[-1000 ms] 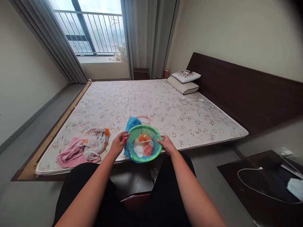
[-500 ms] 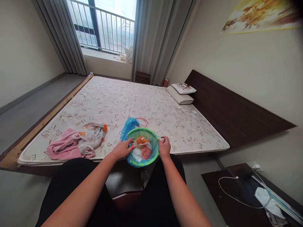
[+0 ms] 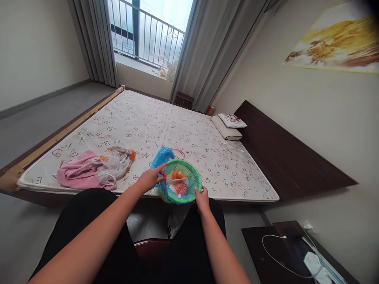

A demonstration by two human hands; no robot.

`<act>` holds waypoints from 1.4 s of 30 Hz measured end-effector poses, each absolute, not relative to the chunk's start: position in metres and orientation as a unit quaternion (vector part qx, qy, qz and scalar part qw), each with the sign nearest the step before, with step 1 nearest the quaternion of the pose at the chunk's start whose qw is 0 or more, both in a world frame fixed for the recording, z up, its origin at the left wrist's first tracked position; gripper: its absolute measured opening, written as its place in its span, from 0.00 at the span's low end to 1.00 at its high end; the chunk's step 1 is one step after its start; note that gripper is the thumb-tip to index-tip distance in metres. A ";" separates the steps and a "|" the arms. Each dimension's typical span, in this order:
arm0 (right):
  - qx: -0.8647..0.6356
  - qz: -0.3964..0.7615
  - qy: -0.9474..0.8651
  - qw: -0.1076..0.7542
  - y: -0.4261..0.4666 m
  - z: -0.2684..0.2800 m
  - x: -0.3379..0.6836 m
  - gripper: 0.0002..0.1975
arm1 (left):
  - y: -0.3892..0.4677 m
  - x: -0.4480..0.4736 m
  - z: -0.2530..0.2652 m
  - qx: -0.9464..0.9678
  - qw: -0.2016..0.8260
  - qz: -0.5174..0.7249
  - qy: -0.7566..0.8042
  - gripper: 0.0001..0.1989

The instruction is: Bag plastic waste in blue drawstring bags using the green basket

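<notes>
A green plastic mesh basket (image 3: 194, 172), tilted toward me, is held over the bed's front edge. My left hand (image 3: 150, 179) grips its left rim, with a small red strip at the fingertips that I cannot make out. My right hand (image 3: 202, 198) is closed on the lower right rim, thumb on top. Blue plastic bag (image 3: 162, 156) film covers part of the basket's outside and lower rim, and its loose part lies on the mattress beside a red cord (image 3: 180, 151). Inside the basket are crumpled orange, red and white plastic bags (image 3: 179, 183).
A pink cloth (image 3: 79, 171) and a crumpled white-and-orange plastic bag (image 3: 117, 162) lie on the letter-print mattress (image 3: 154, 122) to the left. Pillows (image 3: 226, 128) rest by the headboard (image 3: 281, 154). A dark bedside table (image 3: 254, 246) with a white cable stands at right.
The basket has turned and tipped slightly. My right hand has slid lower along its rim, and my left hand has shifted up at the left rim. The view has tilted.
</notes>
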State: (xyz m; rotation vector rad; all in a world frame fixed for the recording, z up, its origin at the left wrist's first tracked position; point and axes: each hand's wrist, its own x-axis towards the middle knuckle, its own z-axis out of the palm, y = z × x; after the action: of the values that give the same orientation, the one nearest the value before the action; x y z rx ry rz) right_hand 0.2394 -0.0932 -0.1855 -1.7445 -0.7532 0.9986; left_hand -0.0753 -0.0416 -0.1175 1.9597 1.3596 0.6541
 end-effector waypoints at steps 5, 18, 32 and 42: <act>-0.687 0.403 -0.285 0.533 -0.089 -0.186 0.242 0.28 | -0.049 -0.074 -0.117 0.790 0.371 0.224 0.434 0.34; -0.687 0.234 -0.448 0.523 -0.085 -0.163 0.220 0.19 | -0.061 -0.059 -0.097 0.728 0.363 0.343 0.469 0.18; -0.591 0.445 -0.447 0.503 -0.090 -0.173 0.216 0.38 | -0.047 -0.066 -0.098 0.259 0.632 0.467 0.562 0.35; -0.621 0.245 -0.518 0.535 -0.106 -0.170 0.203 0.39 | -0.049 -0.060 -0.105 0.418 0.524 0.426 0.608 0.11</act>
State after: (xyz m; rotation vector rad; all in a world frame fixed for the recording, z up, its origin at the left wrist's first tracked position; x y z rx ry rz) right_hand 0.2027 -0.1055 -0.1697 -1.4806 -1.2331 0.5836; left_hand -0.0599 -0.0487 -0.1052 1.0007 1.4548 1.0200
